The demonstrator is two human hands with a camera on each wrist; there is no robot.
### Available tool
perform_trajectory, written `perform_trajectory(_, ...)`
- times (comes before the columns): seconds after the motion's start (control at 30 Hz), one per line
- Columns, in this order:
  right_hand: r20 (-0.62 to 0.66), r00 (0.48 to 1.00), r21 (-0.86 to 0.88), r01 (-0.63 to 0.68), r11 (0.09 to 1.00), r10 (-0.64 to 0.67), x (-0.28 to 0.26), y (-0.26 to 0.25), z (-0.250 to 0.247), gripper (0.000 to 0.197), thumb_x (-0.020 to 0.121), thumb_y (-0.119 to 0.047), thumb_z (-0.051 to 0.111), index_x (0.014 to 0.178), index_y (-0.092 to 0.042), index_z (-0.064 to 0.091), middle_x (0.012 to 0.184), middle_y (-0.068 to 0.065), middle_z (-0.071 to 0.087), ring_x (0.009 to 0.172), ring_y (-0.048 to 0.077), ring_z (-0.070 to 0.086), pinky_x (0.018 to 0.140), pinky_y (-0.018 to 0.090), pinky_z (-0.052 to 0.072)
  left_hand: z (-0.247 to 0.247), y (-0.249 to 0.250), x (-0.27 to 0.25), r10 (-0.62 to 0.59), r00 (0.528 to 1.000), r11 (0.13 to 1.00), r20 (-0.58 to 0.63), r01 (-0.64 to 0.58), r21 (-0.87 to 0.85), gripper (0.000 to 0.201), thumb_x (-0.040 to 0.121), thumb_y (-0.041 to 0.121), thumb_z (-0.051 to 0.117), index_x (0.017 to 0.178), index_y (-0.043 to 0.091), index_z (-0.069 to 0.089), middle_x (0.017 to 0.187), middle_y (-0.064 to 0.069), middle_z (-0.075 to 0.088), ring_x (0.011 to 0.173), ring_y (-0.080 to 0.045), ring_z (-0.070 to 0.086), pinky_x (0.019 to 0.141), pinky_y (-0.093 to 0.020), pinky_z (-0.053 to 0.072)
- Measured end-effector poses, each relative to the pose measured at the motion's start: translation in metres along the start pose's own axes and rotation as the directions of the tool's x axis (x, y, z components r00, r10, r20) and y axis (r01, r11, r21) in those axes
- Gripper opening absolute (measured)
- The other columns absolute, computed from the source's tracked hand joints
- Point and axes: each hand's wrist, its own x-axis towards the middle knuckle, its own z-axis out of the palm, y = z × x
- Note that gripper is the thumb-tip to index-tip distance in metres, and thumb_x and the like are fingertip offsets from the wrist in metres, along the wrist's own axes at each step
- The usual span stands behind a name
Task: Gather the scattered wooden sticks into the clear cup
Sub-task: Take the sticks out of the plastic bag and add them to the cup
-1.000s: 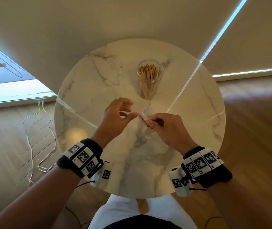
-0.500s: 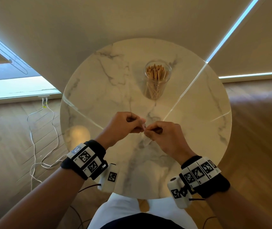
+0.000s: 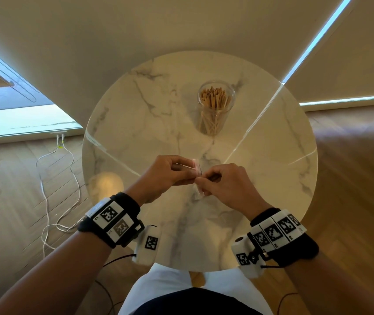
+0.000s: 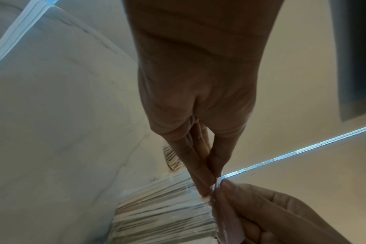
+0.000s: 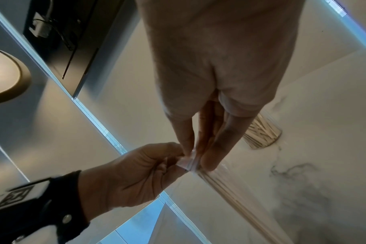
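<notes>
On the marble table, both hands pinch a clear packet; no legible writing.

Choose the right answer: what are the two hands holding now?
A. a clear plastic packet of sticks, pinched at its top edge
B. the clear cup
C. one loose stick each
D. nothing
A: the left hand and right hand both pinch the top edge of the packet, while the cup stands apart.

No readable text from my seat.
I see only black-and-white square code markers on the wristbands; no words, brands or numbers I can make out.
</notes>
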Motion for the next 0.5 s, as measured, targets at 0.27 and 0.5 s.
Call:
perform_trajectory(0.27, -0.024, 0.999, -0.065, 0.044, 0.997, -0.046, -0.0011, 0.0032, 0.0053, 0.011, 0.085, -0.027, 0.08, 0.076, -0.02, 0.078, 0.065, -0.01, 0.073, 0.064, 0.002, 0.071, 0.072, 0.022, 0.058, 0.0025, 0.0011, -0.0062, -0.006, 1.0, 1.0, -0.011, 0.006, 0.023, 0.029, 0.086, 0.0, 0.077, 0.112, -0.006, 0.063, 0.096, -0.027, 0.075, 0.093, -0.03, 0.076, 0.085, -0.032, 0.061)
perform_trajectory(0.5, 0.066, 0.996, -0.026, 0.053, 0.998, -0.052, -0.0024, 0.0035, -0.0001, 0.014, 0.091, -0.022, 0.077, 0.08, -0.015, 0.073, 0.07, -0.005, 0.075, 0.063, 0.004, 0.073, 0.072, 0.025, 0.061, 0.0036, 0.0004, -0.0085, -0.011, 1.0, 0.997, -0.023, 0.013, 0.071, 0.023, 0.086, 0.0, 0.077, 0.106, -0.006, 0.067, 0.092, -0.023, 0.076, 0.089, -0.029, 0.077, 0.081, -0.03, 0.061)
